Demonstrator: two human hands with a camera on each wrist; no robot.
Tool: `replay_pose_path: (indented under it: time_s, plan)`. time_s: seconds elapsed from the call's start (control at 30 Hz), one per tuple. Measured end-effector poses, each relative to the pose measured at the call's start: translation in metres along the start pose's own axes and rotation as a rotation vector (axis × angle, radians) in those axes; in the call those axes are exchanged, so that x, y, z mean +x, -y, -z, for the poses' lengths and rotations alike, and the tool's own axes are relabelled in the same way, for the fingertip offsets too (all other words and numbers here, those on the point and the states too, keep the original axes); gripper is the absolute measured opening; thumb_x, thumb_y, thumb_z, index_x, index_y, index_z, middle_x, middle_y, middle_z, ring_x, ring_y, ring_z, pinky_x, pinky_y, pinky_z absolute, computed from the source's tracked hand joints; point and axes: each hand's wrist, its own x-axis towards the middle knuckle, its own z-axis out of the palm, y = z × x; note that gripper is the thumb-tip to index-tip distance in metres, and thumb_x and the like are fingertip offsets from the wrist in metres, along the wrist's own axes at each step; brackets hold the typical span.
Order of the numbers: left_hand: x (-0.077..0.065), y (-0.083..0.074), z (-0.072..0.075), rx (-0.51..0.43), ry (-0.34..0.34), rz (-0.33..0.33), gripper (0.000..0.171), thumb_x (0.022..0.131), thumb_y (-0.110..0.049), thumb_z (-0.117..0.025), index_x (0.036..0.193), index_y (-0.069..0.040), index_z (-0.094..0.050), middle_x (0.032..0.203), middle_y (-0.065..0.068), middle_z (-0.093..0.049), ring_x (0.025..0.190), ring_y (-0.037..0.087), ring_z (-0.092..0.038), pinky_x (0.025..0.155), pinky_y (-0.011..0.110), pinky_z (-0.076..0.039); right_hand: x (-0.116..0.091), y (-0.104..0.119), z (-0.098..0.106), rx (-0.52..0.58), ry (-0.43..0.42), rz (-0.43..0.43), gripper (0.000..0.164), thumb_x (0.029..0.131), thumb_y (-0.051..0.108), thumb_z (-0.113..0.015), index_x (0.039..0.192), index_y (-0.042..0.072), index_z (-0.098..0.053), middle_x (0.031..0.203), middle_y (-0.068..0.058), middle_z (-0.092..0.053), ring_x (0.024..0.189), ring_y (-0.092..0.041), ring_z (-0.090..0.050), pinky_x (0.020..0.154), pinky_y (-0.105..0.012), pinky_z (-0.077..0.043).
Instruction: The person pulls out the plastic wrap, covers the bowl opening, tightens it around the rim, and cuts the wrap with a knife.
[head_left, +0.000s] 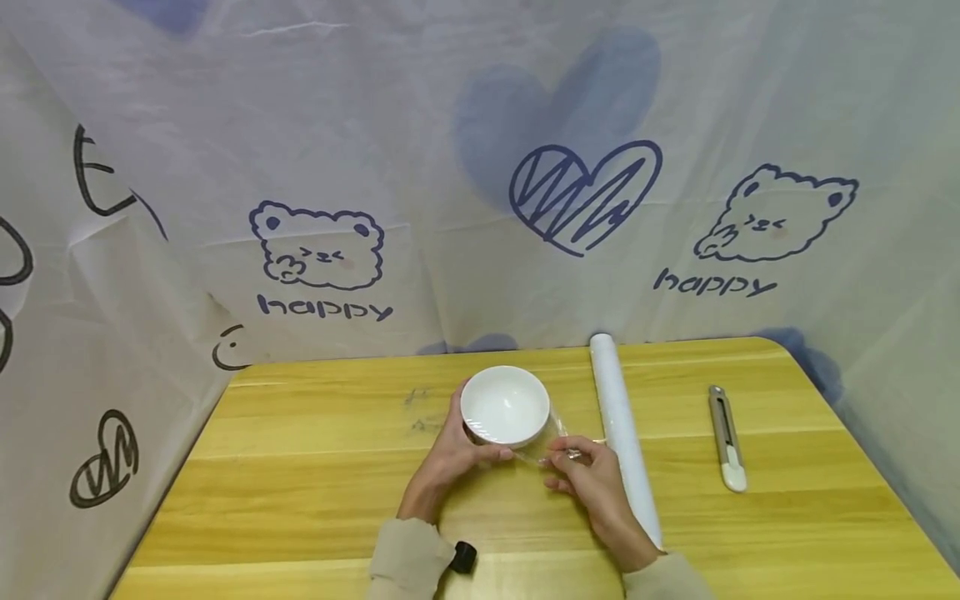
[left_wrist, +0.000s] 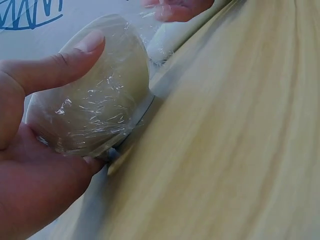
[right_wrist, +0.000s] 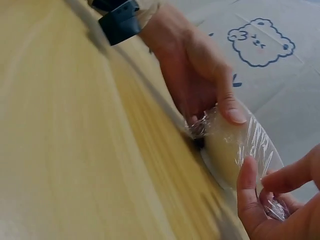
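A white bowl [head_left: 506,405] stands near the middle of the table, with clear plastic wrap [left_wrist: 102,107] clinging wrinkled to its side. My left hand [head_left: 459,446] grips the bowl from the left, its thumb along the near side and the fingers curled round under it. To the right of the bowl, my right hand [head_left: 588,479] pinches a bunched edge of the wrap between thumb and fingers. In the right wrist view the wrap stretches from the bowl to those fingertips [right_wrist: 248,167]. Most of the left fingers are hidden behind the bowl.
A long white roll [head_left: 624,433] lies just right of the right hand, running front to back. Farther right is a utility knife [head_left: 727,437] on the wooden table [head_left: 300,492]. A printed cloth [head_left: 420,167] hangs behind the table and along its sides.
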Motion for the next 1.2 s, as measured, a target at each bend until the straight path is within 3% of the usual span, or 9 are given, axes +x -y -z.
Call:
replay_pose_path:
  time_s: [0.17,0.3,0.47,0.63,0.8,0.87,0.97,1.07,1.2]
  plan:
    - [-0.001,-0.001,0.0,-0.039,0.022,0.01,0.125,0.057,0.002,-0.089,0.151,-0.021,-0.009,0.148,0.01,-0.028,0.132,0.029,-0.032,0.112,0.044,-0.02,0.002,-0.007,-0.006,-0.08,0.002,0.05,0.017,0.083,-0.011,-0.06,0.1,-0.012,-0.064,0.089,-0.022,-0.066,0.08,-0.027,-0.066,0.064,-0.034,-0.058]
    - [-0.001,-0.001,-0.002,-0.032,0.026,0.017,0.13,0.057,0.003,-0.088,0.152,-0.02,-0.001,0.15,0.01,-0.025,0.134,0.028,-0.029,0.113,0.045,-0.016,0.002,-0.007,-0.007,-0.16,0.017,0.068,0.019,0.084,-0.006,-0.062,0.103,-0.009,-0.067,0.095,-0.019,-0.067,0.066,-0.019,-0.061,0.053,-0.028,-0.055]
    - [-0.004,-0.012,-0.006,0.025,-0.01,0.002,0.136,0.052,0.001,-0.091,0.151,-0.014,0.001,0.149,0.015,-0.027,0.133,0.03,-0.031,0.112,0.045,-0.017,-0.002,-0.002,-0.007,-0.195,0.104,0.002,0.027,0.089,-0.002,-0.057,0.114,-0.006,-0.064,0.088,-0.018,-0.063,0.057,-0.014,-0.05,0.043,-0.021,-0.044]
    - [-0.007,-0.026,-0.007,-0.012,0.007,-0.015,0.123,0.059,0.007,-0.086,0.15,-0.006,-0.004,0.149,0.02,-0.025,0.132,0.034,-0.032,0.11,0.046,-0.023,-0.005,0.004,-0.004,-0.216,0.205,-0.064,0.034,0.091,0.007,-0.057,0.122,-0.004,-0.06,0.079,-0.01,-0.055,0.056,-0.011,-0.044,0.042,-0.019,-0.041]
    - [-0.009,-0.028,-0.005,-0.018,0.047,-0.01,0.12,0.062,0.009,-0.083,0.15,-0.005,-0.002,0.151,0.022,-0.02,0.135,0.036,-0.027,0.111,0.047,-0.02,-0.005,0.007,-0.002,-0.357,0.239,-0.009,0.034,0.092,0.014,-0.058,0.123,0.002,-0.062,0.093,-0.01,-0.059,0.047,-0.009,-0.036,0.043,-0.019,-0.037]
    - [-0.011,-0.029,-0.005,0.014,0.047,-0.01,0.125,0.061,0.006,-0.086,0.151,-0.004,0.001,0.151,0.022,-0.018,0.136,0.036,-0.025,0.112,0.048,-0.017,-0.005,0.006,-0.002,-0.42,0.23,0.043,0.031,0.093,0.016,-0.057,0.121,0.004,-0.065,0.104,-0.012,-0.062,0.054,-0.01,-0.044,0.049,-0.021,-0.042]
    - [-0.013,-0.031,-0.009,0.082,0.027,-0.019,0.131,0.058,-0.001,-0.09,0.15,-0.003,0.002,0.151,0.023,-0.015,0.136,0.036,-0.024,0.112,0.051,-0.015,-0.004,0.003,-0.004,-0.442,0.217,0.099,0.027,0.094,0.015,-0.058,0.117,0.004,-0.067,0.113,-0.012,-0.065,0.081,-0.018,-0.06,0.073,-0.031,-0.052]
    - [-0.013,-0.032,-0.013,0.123,-0.005,-0.047,0.131,0.056,0.0,-0.09,0.15,-0.001,0.001,0.149,0.024,-0.014,0.134,0.038,-0.026,0.111,0.052,-0.016,-0.004,0.001,-0.005,-0.388,0.234,0.118,0.028,0.091,0.007,-0.06,0.118,-0.002,-0.065,0.114,-0.013,-0.066,0.11,-0.024,-0.058,0.093,-0.035,-0.047]
    - [-0.009,-0.026,-0.015,0.1,-0.033,-0.081,0.126,0.058,0.004,-0.088,0.15,-0.002,-0.002,0.149,0.023,-0.02,0.133,0.037,-0.029,0.11,0.052,-0.019,-0.005,0.003,-0.006,-0.327,0.284,0.091,0.035,0.091,0.001,-0.058,0.123,-0.009,-0.057,0.116,-0.022,-0.062,0.104,-0.03,-0.06,0.072,-0.026,-0.053]
